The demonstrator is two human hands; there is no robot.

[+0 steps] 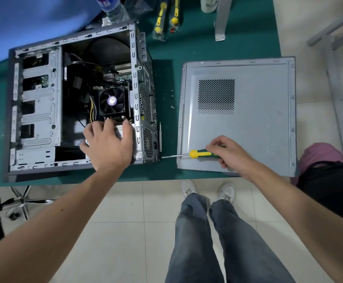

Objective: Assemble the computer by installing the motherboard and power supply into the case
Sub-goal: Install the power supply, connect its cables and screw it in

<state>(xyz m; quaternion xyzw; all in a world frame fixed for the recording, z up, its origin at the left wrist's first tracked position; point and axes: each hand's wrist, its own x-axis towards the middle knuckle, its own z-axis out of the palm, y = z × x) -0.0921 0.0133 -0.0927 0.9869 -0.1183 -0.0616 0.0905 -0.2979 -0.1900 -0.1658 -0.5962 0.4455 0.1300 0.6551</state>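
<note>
Power supply sits in the case's near-right corner under the pressing left hand, right hand gripping screwdriver, tip seemingly at a rear screw—next needs steady driving.

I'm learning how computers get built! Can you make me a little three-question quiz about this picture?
1. True or false: the side panel is fitted on the case.
2. What does the right hand hold? A) screwdriver B) bottle C) fan
3. Where does the screwdriver's tip touch?

Key: 1. False, it lies flat on the table beside the case. 2. A. 3. The case's rear bottom corner, while the left hand steadies the power supply inside.
</note>
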